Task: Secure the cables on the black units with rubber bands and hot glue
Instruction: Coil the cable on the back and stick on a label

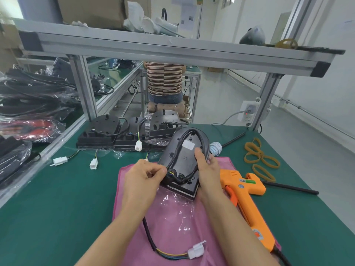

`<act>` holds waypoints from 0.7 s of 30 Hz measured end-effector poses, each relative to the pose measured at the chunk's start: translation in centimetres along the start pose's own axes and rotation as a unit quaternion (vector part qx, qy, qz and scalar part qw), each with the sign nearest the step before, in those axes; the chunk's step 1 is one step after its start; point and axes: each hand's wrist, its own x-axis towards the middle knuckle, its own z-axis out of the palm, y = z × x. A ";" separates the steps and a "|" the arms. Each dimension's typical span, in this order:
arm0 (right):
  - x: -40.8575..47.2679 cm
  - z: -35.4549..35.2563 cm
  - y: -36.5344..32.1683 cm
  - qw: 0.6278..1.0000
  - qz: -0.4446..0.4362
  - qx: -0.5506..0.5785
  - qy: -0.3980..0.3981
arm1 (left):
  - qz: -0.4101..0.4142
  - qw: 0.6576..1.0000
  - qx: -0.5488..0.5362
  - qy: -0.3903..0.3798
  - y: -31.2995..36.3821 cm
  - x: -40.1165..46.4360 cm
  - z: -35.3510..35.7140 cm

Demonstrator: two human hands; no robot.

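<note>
A black unit [184, 158] is held tilted above the pink cloth [172, 223], its back side facing me. Its black cable [199, 138] loops around the back. My right hand [206, 169] grips the unit's right edge with the thumb on the back. My left hand [146, 175] pinches the cable at the unit's lower left. The cable's free end runs under my left forearm to a white connector [196, 250] on the cloth. Several tan rubber bands [259, 160] lie to the right. An orange hot glue gun [247, 198] lies beside my right forearm.
Three more black units [107, 131] with white connectors [138, 145] stand at the back of the green table [57, 208]. Bagged cables [28, 96] are piled at the left. A black rod [292, 187] lies at the right. An aluminium frame shelf [172, 48] spans overhead; a person sits behind it.
</note>
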 end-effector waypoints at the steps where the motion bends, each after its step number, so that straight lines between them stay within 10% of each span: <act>1: 0.0 0.0 0.1 1.000 0.002 -0.004 -0.002 | -0.003 1.000 0.016 -0.006 -0.1 0.1 0.0; 10: -0.8 -0.2 -0.2 0.996 0.040 0.016 -0.080 | -0.279 0.915 -0.271 -0.106 -0.6 2.1 -1.0; 14: -1.4 -0.1 0.0 0.988 0.051 -0.022 -0.143 | -0.266 0.913 -0.209 -0.229 -1.1 2.7 -1.4; 21: -1.0 -0.1 -0.4 0.980 0.060 -0.128 -0.141 | -0.213 0.923 -0.239 -0.214 -2.3 2.0 -0.8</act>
